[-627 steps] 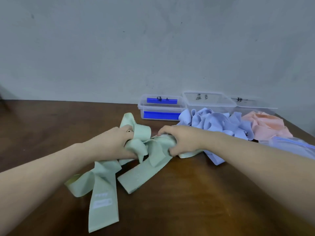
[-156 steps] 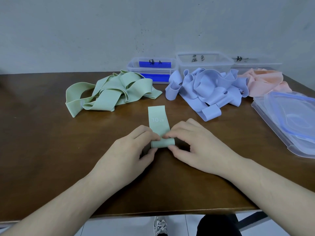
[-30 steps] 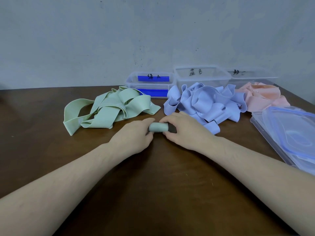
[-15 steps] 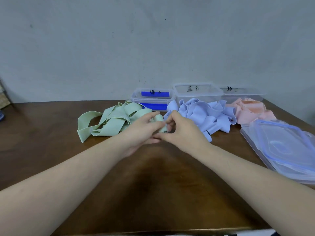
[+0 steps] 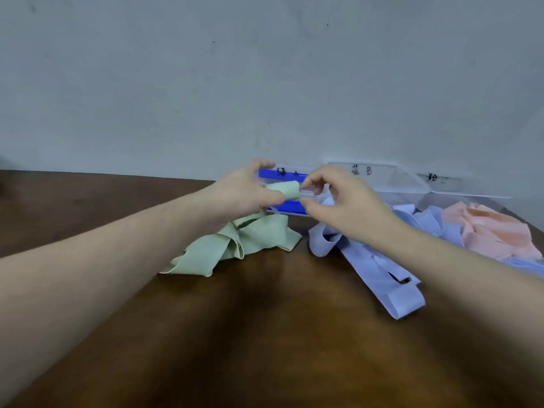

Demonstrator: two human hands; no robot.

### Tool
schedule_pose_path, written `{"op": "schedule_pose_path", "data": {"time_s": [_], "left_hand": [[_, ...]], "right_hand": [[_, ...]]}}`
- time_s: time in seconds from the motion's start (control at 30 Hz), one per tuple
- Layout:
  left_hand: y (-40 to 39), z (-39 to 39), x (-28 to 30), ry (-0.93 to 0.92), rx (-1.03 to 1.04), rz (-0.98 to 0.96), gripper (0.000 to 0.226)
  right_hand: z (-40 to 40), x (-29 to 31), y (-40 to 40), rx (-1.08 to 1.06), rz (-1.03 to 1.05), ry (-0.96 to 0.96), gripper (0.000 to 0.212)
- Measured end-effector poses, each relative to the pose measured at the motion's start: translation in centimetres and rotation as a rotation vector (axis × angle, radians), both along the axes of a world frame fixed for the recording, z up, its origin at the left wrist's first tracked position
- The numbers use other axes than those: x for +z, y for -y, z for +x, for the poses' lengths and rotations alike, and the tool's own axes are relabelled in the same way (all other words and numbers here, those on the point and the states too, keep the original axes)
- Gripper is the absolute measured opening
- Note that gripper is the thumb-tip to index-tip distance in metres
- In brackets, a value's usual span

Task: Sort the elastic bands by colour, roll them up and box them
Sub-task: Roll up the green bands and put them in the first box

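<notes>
Left hand (image 5: 247, 188) is up off the table (image 5: 265, 334), fingers wrapped round the rolled green band (image 5: 285, 190), likely clamped so the coil cannot spring open. Directly beneath those fingers, the loose green pile (image 5: 235, 245) waits its turn. Right hand (image 5: 338, 201) sits just beyond the roll's free end, thumb and forefinger curled in a pinch; whether they touch the roll, I cannot tell. Behind both sets of fingertips stands the blue-labelled box (image 5: 290, 206), probably the roll's destination. Right of the fingers: lilac bands (image 5: 382, 269), then pink (image 5: 494, 231).
</notes>
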State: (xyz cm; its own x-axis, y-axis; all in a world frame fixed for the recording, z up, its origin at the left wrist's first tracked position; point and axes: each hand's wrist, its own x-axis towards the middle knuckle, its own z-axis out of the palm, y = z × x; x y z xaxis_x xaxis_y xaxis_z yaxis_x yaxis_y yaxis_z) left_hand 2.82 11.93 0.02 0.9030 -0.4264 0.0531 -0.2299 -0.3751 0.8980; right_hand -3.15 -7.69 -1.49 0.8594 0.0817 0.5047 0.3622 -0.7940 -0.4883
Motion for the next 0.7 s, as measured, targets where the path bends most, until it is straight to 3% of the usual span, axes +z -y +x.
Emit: {"op": "schedule_pose_path", "data": {"time_s": [0.1,0.2,0.3,0.7], "left_hand": [[0.2,4.0,0.6,0.055,-0.022,0.098,0.070],[0.7,7.4,1.0,0.122,-0.062,0.193,0.071],[1.2,10.1,1.0,0.197,-0.088,0.276,0.073],[1.8,17.1,0.5,0.186,-0.172,0.275,0.075]], "right_hand": [[4.1,1.1,1.1,0.024,-0.278,0.045,0.031],[8.0,1.9,1.3,0.107,-0.420,0.027,0.028],[11.0,2.4,1.3,0.106,-0.429,-0.036,0.027],[18.8,2.8,1.1,0.103,-0.406,-0.211,0.030]]}}
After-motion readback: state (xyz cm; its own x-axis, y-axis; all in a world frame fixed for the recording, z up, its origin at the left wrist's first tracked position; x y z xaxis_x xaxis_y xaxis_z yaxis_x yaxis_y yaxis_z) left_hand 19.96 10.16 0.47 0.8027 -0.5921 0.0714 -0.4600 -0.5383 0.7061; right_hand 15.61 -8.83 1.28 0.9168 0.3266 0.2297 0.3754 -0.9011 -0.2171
